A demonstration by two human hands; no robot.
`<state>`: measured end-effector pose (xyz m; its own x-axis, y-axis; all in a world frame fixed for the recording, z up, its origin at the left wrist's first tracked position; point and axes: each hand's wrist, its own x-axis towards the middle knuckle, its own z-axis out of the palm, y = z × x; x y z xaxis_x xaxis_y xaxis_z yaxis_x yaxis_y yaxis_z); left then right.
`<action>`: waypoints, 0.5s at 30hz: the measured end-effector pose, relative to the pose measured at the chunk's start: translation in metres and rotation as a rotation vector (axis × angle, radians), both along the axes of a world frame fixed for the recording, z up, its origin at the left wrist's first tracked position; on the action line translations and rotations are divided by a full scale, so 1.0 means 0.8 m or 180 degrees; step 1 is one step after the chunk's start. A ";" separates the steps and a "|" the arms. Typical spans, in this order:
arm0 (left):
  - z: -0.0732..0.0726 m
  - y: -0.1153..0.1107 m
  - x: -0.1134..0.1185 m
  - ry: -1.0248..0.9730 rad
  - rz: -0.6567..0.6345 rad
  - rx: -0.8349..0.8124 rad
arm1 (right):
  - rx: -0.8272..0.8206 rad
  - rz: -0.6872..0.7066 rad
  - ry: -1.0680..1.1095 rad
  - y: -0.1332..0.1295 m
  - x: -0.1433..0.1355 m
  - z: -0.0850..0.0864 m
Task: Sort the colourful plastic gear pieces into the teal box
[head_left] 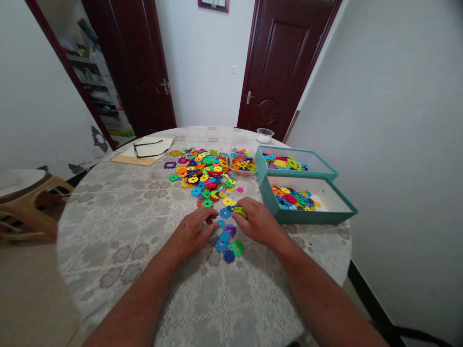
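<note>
Several yellow-green flower-shaped plastic discs (239, 212) are stacked between the thumb and fingers of my right hand (256, 221), which is closed on them. My left hand (195, 229) is held low over the table, thumb and index finger apart, nothing visible between them. A small light-blue disc (221, 223) lies by its fingertips, and a larger blue disc (225, 212) is between the hands. Closer to me are a purple disc (229, 230), blue discs (222, 243), a green disc (237, 248) and a dark-blue disc (229, 256).
A big pile of colourful discs (206, 171) spreads beyond my hands. Two teal boxes (307, 218) and a clear tub (241, 172) on the right hold more pieces. Eyeglasses (148, 150) lie on papers at the left; a clear bowl (265, 133) stands at the far edge.
</note>
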<state>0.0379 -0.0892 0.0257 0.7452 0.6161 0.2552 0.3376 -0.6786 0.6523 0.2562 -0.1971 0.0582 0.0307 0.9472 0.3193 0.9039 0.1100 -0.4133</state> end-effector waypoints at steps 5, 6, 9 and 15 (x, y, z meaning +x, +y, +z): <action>0.015 0.017 -0.025 0.0044 0.0317 -0.0016 | 0.0923 -0.1367 -0.0526 -0.022 0.069 0.019; 0.016 0.019 -0.028 0.0062 0.0352 -0.0098 | 0.0975 -0.1569 -0.0665 -0.024 0.083 0.019; 0.017 0.021 -0.034 0.0229 0.0343 -0.0323 | 0.1297 -0.1985 -0.0860 -0.027 0.107 0.017; 0.034 0.001 -0.059 0.1294 0.0287 -0.0485 | 0.0089 -0.0400 0.0105 -0.028 0.053 0.030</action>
<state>-0.0091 -0.0885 0.0529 0.7079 0.6910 -0.1464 0.6408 -0.5411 0.5446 0.2985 -0.2197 0.0821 0.1595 0.9259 0.3424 0.8972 0.0087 -0.4415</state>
